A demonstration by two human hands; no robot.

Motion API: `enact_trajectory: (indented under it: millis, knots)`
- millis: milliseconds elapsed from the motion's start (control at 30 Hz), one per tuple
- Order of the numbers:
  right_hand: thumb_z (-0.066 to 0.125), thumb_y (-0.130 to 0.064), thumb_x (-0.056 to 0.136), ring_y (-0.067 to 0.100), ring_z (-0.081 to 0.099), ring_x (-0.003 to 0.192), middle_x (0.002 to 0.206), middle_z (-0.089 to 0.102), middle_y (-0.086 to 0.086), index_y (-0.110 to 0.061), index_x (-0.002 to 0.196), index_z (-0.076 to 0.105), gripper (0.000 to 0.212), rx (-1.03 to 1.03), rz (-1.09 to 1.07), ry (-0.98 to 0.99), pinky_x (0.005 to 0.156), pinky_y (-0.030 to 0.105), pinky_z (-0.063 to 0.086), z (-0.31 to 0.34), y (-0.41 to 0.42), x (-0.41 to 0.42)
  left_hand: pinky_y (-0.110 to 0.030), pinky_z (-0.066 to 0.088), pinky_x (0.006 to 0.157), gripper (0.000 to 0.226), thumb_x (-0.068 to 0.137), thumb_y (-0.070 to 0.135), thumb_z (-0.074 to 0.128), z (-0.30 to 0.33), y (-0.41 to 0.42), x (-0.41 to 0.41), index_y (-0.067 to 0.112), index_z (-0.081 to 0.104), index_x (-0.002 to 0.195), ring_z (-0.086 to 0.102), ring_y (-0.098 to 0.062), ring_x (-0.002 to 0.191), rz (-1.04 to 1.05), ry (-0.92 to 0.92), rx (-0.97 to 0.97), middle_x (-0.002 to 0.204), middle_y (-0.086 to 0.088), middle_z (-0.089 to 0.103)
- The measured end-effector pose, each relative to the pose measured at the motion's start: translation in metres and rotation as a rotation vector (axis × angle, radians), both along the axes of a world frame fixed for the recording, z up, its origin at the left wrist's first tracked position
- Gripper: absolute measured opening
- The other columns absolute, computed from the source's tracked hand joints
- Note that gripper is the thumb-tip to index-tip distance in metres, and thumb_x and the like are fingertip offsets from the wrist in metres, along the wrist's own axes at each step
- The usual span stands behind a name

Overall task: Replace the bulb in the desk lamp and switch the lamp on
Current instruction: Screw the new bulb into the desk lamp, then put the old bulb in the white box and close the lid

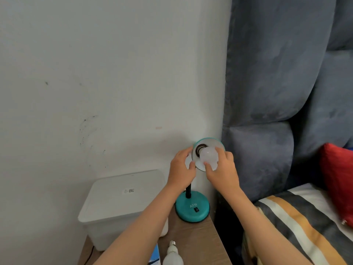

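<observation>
A teal desk lamp stands on a wooden bedside table (193,238), with its round base (192,207) and a black rocker switch (196,209) facing me. Its shade (212,143) is tipped toward me, white inside. A frosted white bulb (208,154) sits at the dark socket (200,148) inside the shade. My right hand (222,170) grips that bulb with thumb and fingers. My left hand (181,167) holds the shade's left rim. A second white bulb (172,255) lies on the table near the front edge, screw cap pointing up.
A white lidded plastic box (122,199) fills the table's left part. A blue-and-white carton (154,259) lies beside the loose bulb. A white wall stands behind. A grey padded headboard (267,92), striped bedding (296,226) and a red cushion (338,180) are on the right.
</observation>
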State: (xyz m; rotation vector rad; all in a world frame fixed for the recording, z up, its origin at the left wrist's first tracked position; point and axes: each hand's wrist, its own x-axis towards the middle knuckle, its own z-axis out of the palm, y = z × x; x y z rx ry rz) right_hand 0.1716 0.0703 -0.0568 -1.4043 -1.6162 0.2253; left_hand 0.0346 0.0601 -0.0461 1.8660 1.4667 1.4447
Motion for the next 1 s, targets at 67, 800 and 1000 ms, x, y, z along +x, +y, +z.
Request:
enact_trajectory:
  millis: [67, 800, 1000]
  knots:
    - [0.066, -0.015, 0.081, 0.028, 0.054, 0.103, 0.118, 0.049, 0.014, -0.006, 0.128, 0.047, 0.051, 0.122, 0.005, 0.031, 0.083, 0.027, 0.043, -0.007, -0.012, -0.009, -0.029, 0.035, 0.109, 0.047, 0.089, 0.013, 0.055, -0.007, -0.014, -0.014, 0.017, 0.044, 0.134, 0.044, -0.012, 0.124, 0.028, 0.028, -0.042, 0.134, -0.001, 0.049]
    - [0.052, -0.047, 0.087, 0.024, 0.050, 0.108, 0.120, 0.052, 0.014, -0.009, 0.124, 0.043, 0.053, -0.430, 0.359, -0.129, 0.091, 0.033, 0.045, -0.069, -0.041, -0.144, -0.040, 0.043, 0.096, 0.110, 0.045, 0.078, 0.069, -0.070, -0.112, -0.233, 0.015, 0.037, 0.129, 0.041, -0.026, 0.122, 0.496, 0.200, -0.549, 0.129, -0.010, 0.046]
    - [0.053, -0.042, 0.088, 0.016, 0.044, 0.093, 0.115, 0.051, 0.013, -0.008, 0.117, 0.047, 0.045, -0.364, 0.321, -0.163, 0.079, 0.025, 0.039, -0.069, -0.038, -0.149, -0.033, 0.039, 0.095, 0.100, 0.049, 0.055, 0.084, -0.063, -0.118, -0.233, 0.020, 0.036, 0.129, 0.040, -0.021, 0.121, 0.408, 0.101, -0.436, 0.128, -0.005, 0.041]
